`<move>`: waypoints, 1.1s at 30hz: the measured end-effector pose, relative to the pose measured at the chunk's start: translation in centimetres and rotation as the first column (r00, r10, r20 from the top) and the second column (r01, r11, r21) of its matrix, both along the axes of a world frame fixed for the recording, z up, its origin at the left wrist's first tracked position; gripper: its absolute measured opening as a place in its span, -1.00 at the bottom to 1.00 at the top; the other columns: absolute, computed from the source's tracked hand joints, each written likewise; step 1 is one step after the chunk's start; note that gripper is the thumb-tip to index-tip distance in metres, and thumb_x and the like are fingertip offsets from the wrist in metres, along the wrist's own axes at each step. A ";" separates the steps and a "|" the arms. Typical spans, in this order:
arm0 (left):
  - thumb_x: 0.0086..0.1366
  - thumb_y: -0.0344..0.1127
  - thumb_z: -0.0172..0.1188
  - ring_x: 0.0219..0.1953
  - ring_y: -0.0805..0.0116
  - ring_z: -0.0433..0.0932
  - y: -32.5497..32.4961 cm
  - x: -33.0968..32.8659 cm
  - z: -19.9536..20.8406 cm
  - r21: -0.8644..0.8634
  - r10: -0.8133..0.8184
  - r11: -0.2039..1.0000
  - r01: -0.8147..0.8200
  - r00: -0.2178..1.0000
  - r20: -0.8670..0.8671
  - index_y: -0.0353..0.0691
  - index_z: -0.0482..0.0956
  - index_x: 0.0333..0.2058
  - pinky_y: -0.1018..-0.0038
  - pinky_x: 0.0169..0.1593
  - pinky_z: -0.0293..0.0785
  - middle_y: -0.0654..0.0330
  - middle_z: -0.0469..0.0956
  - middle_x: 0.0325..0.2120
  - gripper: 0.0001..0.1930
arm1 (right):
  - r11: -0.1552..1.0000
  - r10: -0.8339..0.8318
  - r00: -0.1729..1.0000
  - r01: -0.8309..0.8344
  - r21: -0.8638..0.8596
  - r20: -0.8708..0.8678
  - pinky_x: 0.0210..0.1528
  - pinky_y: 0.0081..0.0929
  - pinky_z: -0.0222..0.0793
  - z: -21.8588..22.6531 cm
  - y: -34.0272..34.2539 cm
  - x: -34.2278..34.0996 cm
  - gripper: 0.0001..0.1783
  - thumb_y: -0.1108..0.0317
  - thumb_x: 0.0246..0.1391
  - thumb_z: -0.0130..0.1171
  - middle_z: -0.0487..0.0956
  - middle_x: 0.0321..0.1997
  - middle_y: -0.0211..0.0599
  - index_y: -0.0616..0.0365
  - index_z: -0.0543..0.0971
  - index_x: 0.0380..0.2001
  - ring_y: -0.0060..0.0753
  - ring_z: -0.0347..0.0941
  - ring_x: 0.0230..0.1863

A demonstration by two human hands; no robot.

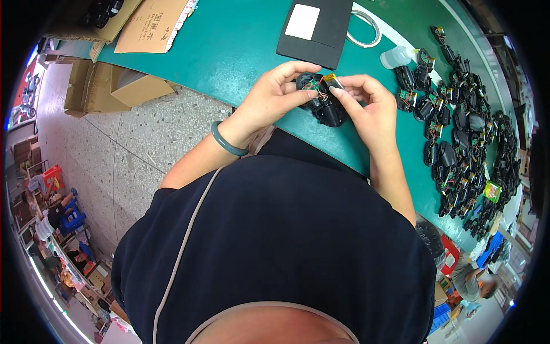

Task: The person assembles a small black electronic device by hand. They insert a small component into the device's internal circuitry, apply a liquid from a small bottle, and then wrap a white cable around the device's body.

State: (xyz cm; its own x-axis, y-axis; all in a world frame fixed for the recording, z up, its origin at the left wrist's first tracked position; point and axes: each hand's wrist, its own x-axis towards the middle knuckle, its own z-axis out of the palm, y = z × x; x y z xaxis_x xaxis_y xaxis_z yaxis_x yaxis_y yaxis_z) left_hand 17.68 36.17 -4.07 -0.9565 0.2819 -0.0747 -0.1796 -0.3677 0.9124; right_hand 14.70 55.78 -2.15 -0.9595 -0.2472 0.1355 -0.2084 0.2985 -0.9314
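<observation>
The near edge of the green desk (212,60) slants from the upper left of the frame toward the lower right, passing just below the hands. Bare desk spreads across the upper centre, and another open strip runs between the right hand (373,104) and the crowd of black devices (464,135) at right. A brown folder (150,26) at upper left bears dark characters; a black folder (325,40) at upper centre carries a white label (302,22), too small to read.

The black housing (330,113), its green circuit board (311,85) exposed, is between both hands at upper centre. The left hand (268,94) has its fingers curled around the left side, gripping it. The right fingers are nearly together, pinching a small yellow-ended part (330,78) above the housing.
</observation>
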 end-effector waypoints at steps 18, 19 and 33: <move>0.31 -0.46 0.07 -0.13 0.55 0.50 0.6 0.4 0.9 -0.006 0.074 0.997 -0.074 0.993 0.089 -0.28 0.43 0.01 0.57 -0.08 0.45 0.20 0.52 -0.12 -0.71 | 0.997 -0.004 0.985 0.018 0.078 -0.172 -0.36 -0.62 0.47 0.3 -0.6 0.5 -0.89 0.54 -0.10 0.32 0.61 -0.44 -0.26 0.26 0.64 -0.41 -0.54 0.55 -0.45; 0.30 -0.48 0.08 -0.14 0.54 0.51 0.7 0.4 0.8 0.005 0.082 0.997 -0.083 0.993 0.089 -0.29 0.44 0.00 0.57 -0.08 0.45 0.19 0.52 -0.13 -0.71 | 0.997 -0.001 0.984 0.016 0.081 -0.178 -0.36 -0.61 0.47 0.3 -0.6 0.6 -0.89 0.54 -0.10 0.32 0.61 -0.44 -0.26 0.26 0.64 -0.41 -0.53 0.55 -0.45; 0.21 -0.60 0.11 -0.18 0.51 0.52 1.0 0.2 0.8 0.039 0.153 0.987 -0.156 0.986 0.071 -0.33 0.44 -0.11 0.56 -0.06 0.44 0.18 0.53 -0.22 -0.75 | 0.987 0.036 0.902 0.035 0.155 -0.431 -0.35 -0.51 0.45 0.0 -1.0 0.5 -0.86 0.53 -0.18 0.35 0.61 -0.43 -0.28 0.16 0.64 -0.44 -0.36 0.55 -0.39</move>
State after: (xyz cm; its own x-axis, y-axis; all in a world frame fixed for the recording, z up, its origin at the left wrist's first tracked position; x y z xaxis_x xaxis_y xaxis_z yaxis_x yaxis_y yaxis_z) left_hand 17.88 37.13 -3.25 -0.9820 0.1351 -0.1317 -0.1782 -0.4353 0.8825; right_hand 15.24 54.77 -2.15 -0.8151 -0.2996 0.4958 -0.5793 0.4315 -0.6916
